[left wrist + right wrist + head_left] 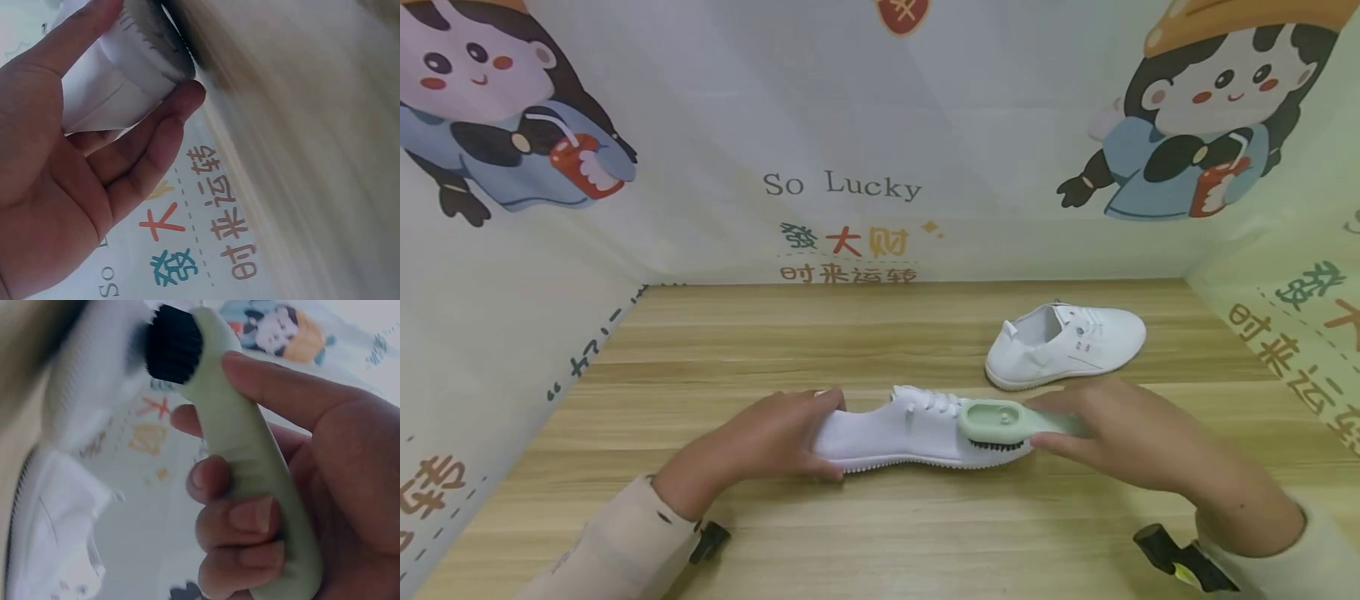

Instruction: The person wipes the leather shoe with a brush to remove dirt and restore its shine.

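A white lace-up shoe (pixel 880 437) lies with its toe to the right in the head view. My left hand (pixel 778 437) grips its heel, and in the left wrist view the fingers and thumb curl round the heel (pixel 119 87) and sole edge. In my right hand (pixel 1120 425) is a pale green scrub brush (pixel 992 421), its handle (pixel 250 462) wrapped by the fingers. The brush's black bristles (pixel 175 344) face the toe end of the shoe, right at its upper in the head view.
Behind the right hand stands a second white shoe (pixel 1075 346), toe to the right. The wood-patterned table (pixel 820 337) is bordered by a printed cloth backdrop (pixel 1000 167) at the back and both sides. Black straps (pixel 1183 558) show at the wrists.
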Demonstrator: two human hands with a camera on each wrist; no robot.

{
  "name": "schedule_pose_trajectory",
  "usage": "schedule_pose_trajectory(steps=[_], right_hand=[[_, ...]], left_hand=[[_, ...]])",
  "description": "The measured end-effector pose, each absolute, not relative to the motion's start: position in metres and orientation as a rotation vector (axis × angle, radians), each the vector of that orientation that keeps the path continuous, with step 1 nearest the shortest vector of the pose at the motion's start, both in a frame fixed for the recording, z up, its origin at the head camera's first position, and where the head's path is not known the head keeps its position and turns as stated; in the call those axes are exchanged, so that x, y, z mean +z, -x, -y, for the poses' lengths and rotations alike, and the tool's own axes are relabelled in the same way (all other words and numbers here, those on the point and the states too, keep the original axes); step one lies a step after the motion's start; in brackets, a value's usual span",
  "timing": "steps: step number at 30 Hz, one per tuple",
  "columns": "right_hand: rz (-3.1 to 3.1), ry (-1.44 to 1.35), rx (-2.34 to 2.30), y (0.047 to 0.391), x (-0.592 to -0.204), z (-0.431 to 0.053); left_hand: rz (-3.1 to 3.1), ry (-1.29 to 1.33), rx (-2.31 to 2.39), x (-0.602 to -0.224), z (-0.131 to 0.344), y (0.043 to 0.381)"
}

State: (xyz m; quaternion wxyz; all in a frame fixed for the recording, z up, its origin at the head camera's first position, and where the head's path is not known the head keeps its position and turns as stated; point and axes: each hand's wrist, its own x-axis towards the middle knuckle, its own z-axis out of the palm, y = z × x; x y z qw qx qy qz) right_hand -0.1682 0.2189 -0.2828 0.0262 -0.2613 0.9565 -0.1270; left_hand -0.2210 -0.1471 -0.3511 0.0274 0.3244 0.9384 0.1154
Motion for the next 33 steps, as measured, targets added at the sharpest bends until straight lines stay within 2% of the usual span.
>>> schedule_pose_trajectory(steps=[11,23,33], right_hand=[[-2.84,0.767,-0.438,0.181,-0.287,-0.238],[-2.652,0.702,-0.532,0.176,-0.3,-0.225],[-2.815,0.764,-0.403,0.175,-0.308,-0.221]], left_hand=[[-2.986,-1.101,0.19,-0.343,0.148,0.213],[-2.889,-0.933,0.399,-0.342,0.156,0.22],[-2.718,-0.904,0.492,-0.348,0.158,0.222]])
